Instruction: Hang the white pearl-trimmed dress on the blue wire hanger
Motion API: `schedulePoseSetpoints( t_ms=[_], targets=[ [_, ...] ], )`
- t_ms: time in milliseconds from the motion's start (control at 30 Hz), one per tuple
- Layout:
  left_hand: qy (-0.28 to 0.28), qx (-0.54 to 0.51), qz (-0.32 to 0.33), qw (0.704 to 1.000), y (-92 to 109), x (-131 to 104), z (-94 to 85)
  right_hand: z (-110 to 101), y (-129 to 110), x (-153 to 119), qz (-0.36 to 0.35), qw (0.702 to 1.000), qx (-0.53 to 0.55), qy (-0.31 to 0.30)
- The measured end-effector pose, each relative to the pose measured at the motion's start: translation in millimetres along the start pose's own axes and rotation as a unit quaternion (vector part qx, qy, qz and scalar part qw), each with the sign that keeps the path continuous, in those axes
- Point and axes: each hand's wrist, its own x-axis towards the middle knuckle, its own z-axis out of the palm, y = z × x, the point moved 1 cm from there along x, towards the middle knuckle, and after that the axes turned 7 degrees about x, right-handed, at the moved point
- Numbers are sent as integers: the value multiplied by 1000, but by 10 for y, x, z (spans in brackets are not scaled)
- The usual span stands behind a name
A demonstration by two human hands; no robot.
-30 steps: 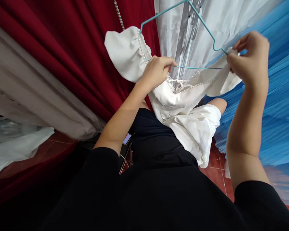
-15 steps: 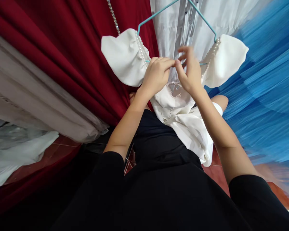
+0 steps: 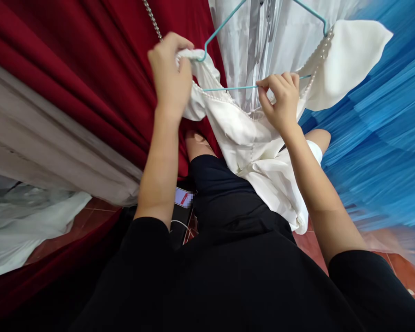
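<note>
A white dress (image 3: 238, 133) with pearl-beaded edges hangs on a thin turquoise wire hanger (image 3: 224, 88), its skirt bunched over my lap. My left hand (image 3: 171, 69) is closed on the dress's left puffed sleeve, beside the hanger's bent shoulder; motion blurs its fingers a little. Thumb and fingertips of my right hand (image 3: 280, 99) pinch the hanger's bottom bar near its middle. The right puffed sleeve (image 3: 352, 62) spreads out freely beyond the hanger's other end.
Dark red drapes (image 3: 107, 69) hang on the left, beside a greyish sheer fabric (image 3: 55, 133). Blue tulle (image 3: 376, 152) fills the right side. White fabric (image 3: 235, 41) hangs behind the hanger. A phone with a lit screen (image 3: 183, 197) lies by my leg above the red tiled floor.
My left hand has moved left from the middle of the hanger to the left sleeve, pulling it out of shape. My right hand now pinches the bar. The right sleeve has shifted up and right.
</note>
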Motion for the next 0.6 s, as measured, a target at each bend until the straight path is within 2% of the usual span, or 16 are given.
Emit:
schedulePoseSetpoints(
  t_ms=[67,133,233,300,367,433,500,600],
  targets=[
    [57,44,-13,997,-285,98,-7,-1,-12,17,2,1000,4,1],
    [73,84,-44,993,-517,91,-76,2,-37,26,0,1000,13,8],
    [2,99,-110,989,-636,-160,-199,14,-90,29,-9,999,25,23],
    [-77,59,-109,989,-527,-421,-259,28,-126,31,-11,999,29,27],
    [-168,-12,-52,984,-299,-652,-309,44,-157,36,-10,999,33,29],
    [-242,-86,23,966,-7,-772,-369,56,-183,38,-2,999,32,36],
    [-260,-134,82,953,291,-744,-446,56,-216,30,6,999,28,41],
    [-196,-156,111,962,655,-517,-535,21,-291,-4,16,999,32,33]
  ],
)
